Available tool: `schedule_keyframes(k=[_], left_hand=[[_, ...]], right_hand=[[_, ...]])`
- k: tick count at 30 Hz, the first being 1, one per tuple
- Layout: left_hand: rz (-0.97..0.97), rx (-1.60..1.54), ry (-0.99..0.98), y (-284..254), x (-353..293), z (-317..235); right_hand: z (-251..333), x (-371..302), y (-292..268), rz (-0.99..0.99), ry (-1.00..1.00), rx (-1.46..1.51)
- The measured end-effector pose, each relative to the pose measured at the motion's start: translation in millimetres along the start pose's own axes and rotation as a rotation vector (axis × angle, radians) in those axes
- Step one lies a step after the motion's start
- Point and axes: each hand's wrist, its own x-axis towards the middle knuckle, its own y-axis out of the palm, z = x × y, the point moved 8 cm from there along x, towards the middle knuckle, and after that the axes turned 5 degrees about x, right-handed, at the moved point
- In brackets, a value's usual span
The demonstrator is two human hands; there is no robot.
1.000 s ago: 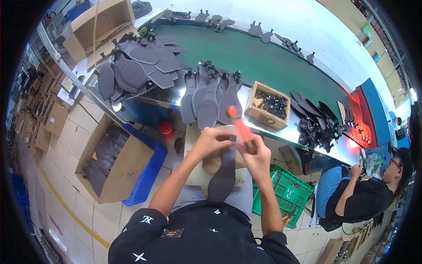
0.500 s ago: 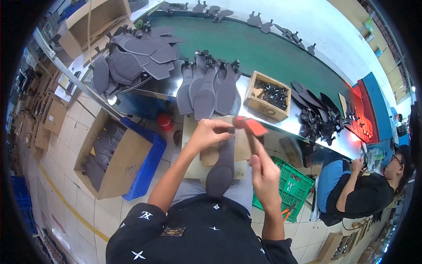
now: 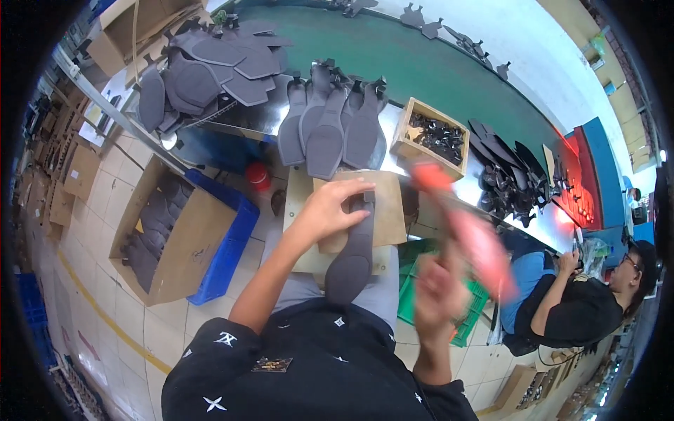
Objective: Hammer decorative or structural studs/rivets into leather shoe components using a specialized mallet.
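A dark grey shoe sole (image 3: pixel 349 274) lies before me, its wide end toward my body and its narrow end on a light brown board (image 3: pixel 390 217). Thumb and fingers of my left hand (image 3: pixel 330 209) close around that narrow end, where a small dark piece shows between them. To the right, my right hand (image 3: pixel 439 298) grips a red-headed hammer (image 3: pixel 432 177), raised off the sole. Both the hammer and this hand are smeared by motion, so the handle is hard to make out.
Beyond the board, several soles (image 3: pixel 326 144) rest on the metal bench edge, beside a wooden box (image 3: pixel 430 140) of small dark parts. More soles (image 3: pixel 210 67) are heaped at left. A carton (image 3: pixel 189 249) in a blue crate stands left, a green crate (image 3: pixel 474 309) right. A co-worker (image 3: pixel 583 302) sits at right.
My right hand has swung the hammer up and right, away from the sole's narrow end. My left hand stays there, its fingers shifted slightly. The whole view has shifted a little.
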Motion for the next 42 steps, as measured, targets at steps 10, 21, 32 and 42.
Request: schedule_keyframes(k=[10,21,32,42], left_hand=[[0.038,-0.061,0.031,-4,-48,-22],[0.157,-0.622,-0.170,-5,-103,-84],[-0.562,-0.840,-0.532,13,-121,281],[-0.429,-1.062,-0.467,5,-138,276]], right_hand=[[-27,22,10,0.093,0.214,-0.004],[-41,23,58,0.318,-0.002,-0.094],[-378,-152,217,0.147,0.818,0.931],[-259,-183,172,0.127,0.800,0.554]])
